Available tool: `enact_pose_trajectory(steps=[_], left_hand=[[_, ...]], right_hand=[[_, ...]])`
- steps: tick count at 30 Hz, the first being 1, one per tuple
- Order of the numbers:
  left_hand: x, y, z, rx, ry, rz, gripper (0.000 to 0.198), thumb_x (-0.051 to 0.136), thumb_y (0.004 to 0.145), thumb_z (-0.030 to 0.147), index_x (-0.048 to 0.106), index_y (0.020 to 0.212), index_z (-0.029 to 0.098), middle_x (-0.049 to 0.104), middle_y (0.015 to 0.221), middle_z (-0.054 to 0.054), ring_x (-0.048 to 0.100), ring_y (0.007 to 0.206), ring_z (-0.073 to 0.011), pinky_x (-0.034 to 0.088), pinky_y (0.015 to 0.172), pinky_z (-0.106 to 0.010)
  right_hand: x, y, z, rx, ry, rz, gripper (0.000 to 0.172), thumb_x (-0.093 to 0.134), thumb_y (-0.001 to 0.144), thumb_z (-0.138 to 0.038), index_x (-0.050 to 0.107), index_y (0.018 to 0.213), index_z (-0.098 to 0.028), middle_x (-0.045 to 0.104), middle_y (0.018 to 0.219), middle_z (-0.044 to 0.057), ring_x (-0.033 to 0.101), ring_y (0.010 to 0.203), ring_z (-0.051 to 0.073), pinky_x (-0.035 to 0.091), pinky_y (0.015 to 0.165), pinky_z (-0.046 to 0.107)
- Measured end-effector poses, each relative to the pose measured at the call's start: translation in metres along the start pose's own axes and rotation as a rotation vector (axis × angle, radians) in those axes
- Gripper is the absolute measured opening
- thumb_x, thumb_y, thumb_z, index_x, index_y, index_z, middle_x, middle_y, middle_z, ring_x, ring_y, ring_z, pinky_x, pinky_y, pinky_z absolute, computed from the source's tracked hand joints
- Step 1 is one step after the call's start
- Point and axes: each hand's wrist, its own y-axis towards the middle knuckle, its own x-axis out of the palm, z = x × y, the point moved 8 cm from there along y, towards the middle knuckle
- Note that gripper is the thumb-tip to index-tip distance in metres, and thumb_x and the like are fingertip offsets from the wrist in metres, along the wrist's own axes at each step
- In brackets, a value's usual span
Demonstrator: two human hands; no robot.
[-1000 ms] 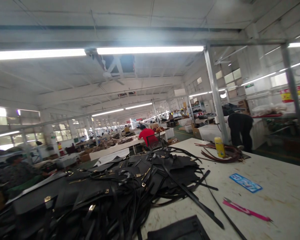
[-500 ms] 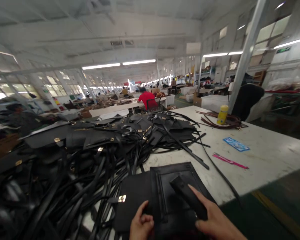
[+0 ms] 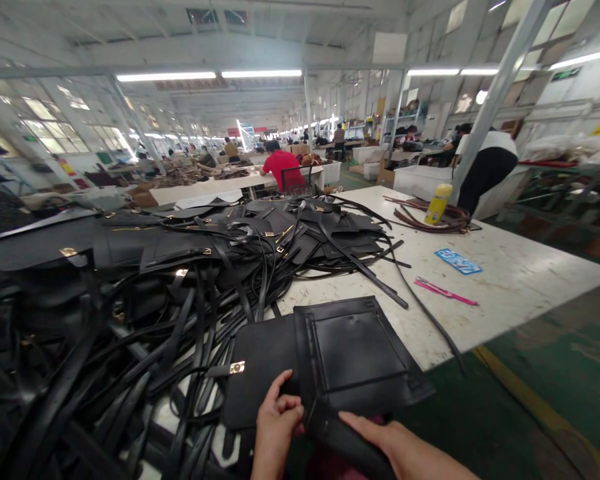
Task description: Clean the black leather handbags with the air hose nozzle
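A black leather bag panel with a stitched rectangular frame lies open on the table, its corner reaching past the front edge. Joined at its left is a black flap with a gold clasp. My right hand grips a long black leather strip along the panel's lower edge, thumb hidden beneath. My left hand is at the flap's lower right, its index finger raised and the others curled in by the strip's end. What those curled fingers hold, if anything, is hidden.
Black bag pieces and straps cover the table's left and back. A pink-handled tool, a blue-and-white card, a yellow bottle and coiled brown straps lie to the right. Co-workers bend over tables beyond.
My right hand has brought the black leather strip down and left, from above the panel to its lower edge beside my left hand. The camera view has tilted down.
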Motion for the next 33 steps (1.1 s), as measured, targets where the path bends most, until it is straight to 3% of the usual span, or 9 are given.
enact_pose_trajectory(steps=[4, 7, 11, 14, 18, 21, 25, 29, 33], left_hand=[[-0.001, -0.001, -0.003, -0.051, -0.031, 0.000, 0.075, 0.063, 0.048, 0.018, 0.038, 0.119, 0.019, 0.051, 0.054, 0.007, 0.044, 0.043, -0.0089, 0.041, 0.038, -0.021], [-0.002, -0.001, -0.005, -0.085, -0.032, -0.013, 0.077, 0.064, 0.048, 0.019, 0.036, 0.120, 0.019, 0.052, 0.056, 0.007, 0.046, 0.045, -0.0100, 0.044, 0.040, -0.025], [-0.003, 0.000, -0.002, -0.052, -0.025, -0.027, 0.074, 0.063, 0.049, 0.017, 0.038, 0.119, 0.019, 0.051, 0.052, 0.007, 0.040, 0.040, -0.0059, 0.035, 0.038, -0.017], [-0.002, 0.000, -0.002, -0.046, -0.058, -0.039, 0.077, 0.067, 0.049, 0.022, 0.037, 0.120, 0.018, 0.053, 0.052, 0.006, 0.039, 0.040, -0.0053, 0.031, 0.038, -0.015], [-0.003, 0.001, -0.007, -0.014, -0.029, 0.024, 0.078, 0.067, 0.053, 0.042, 0.038, 0.121, 0.018, 0.045, 0.049, 0.008, 0.039, 0.041, -0.0070, 0.034, 0.039, -0.018], [-0.002, 0.003, -0.008, 0.083, 0.074, 0.053, 0.077, 0.066, 0.054, 0.044, 0.039, 0.121, 0.017, 0.037, 0.048, 0.010, 0.034, 0.040, -0.0057, 0.032, 0.037, -0.017], [0.001, 0.006, -0.014, 0.127, 0.194, 0.042, 0.076, 0.066, 0.055, 0.040, 0.041, 0.123, 0.018, 0.035, 0.052, 0.009, 0.032, 0.039, -0.0050, 0.034, 0.038, -0.017], [0.001, 0.011, -0.020, 0.108, 0.246, 0.003, 0.076, 0.062, 0.058, 0.040, 0.039, 0.126, 0.017, 0.033, 0.053, 0.009, 0.029, 0.039, -0.0049, 0.032, 0.036, -0.017], [-0.001, 0.014, -0.020, 0.130, 0.254, -0.006, 0.077, 0.065, 0.057, 0.038, 0.040, 0.125, 0.013, 0.030, 0.051, 0.009, 0.028, 0.041, -0.0044, 0.030, 0.039, -0.016]], right_hand=[[-0.006, -0.003, -0.005, -0.041, 0.067, 0.050, 0.073, 0.064, 0.066, -0.033, 0.034, 0.131, -0.023, 0.060, 0.108, 0.004, 0.058, 0.089, 0.022, 0.044, 0.080, 0.025], [-0.006, -0.009, 0.000, -0.014, 0.055, 0.038, 0.069, 0.066, 0.065, -0.034, 0.039, 0.128, -0.024, 0.061, 0.107, 0.004, 0.058, 0.089, 0.023, 0.042, 0.083, 0.026], [0.012, -0.001, 0.009, 0.031, 0.022, -0.049, 0.066, 0.065, 0.066, -0.037, 0.041, 0.127, -0.027, 0.062, 0.104, 0.003, 0.058, 0.090, 0.024, 0.042, 0.081, 0.027], [0.015, 0.008, 0.009, 0.038, 0.064, -0.017, 0.072, 0.066, 0.066, -0.035, 0.036, 0.130, -0.025, 0.064, 0.099, 0.003, 0.059, 0.086, 0.023, 0.044, 0.078, 0.026], [-0.014, 0.008, 0.003, -0.022, 0.153, 0.145, 0.077, 0.065, 0.064, -0.023, 0.030, 0.133, -0.022, 0.064, 0.093, 0.001, 0.058, 0.084, 0.021, 0.045, 0.074, 0.024], [-0.038, 0.012, 0.012, 0.025, 0.138, 0.193, 0.081, 0.059, 0.059, -0.008, 0.028, 0.133, -0.024, 0.063, 0.083, -0.002, 0.059, 0.066, 0.016, 0.045, 0.054, 0.018], [-0.053, 0.046, 0.033, 0.216, 0.155, 0.055, 0.088, 0.055, 0.056, -0.006, 0.019, 0.134, -0.027, 0.058, 0.058, -0.007, 0.050, 0.036, 0.011, 0.036, 0.031, 0.014], [-0.073, 0.103, 0.027, 0.224, 0.180, 0.007, 0.081, 0.056, 0.057, -0.007, 0.028, 0.128, -0.034, 0.056, 0.059, -0.008, 0.052, 0.037, 0.011, 0.039, 0.033, 0.015], [-0.083, 0.162, 0.018, 0.244, 0.150, -0.048, 0.065, 0.058, 0.059, -0.006, 0.042, 0.117, -0.030, 0.056, 0.056, -0.007, 0.054, 0.037, 0.013, 0.043, 0.035, 0.019]])
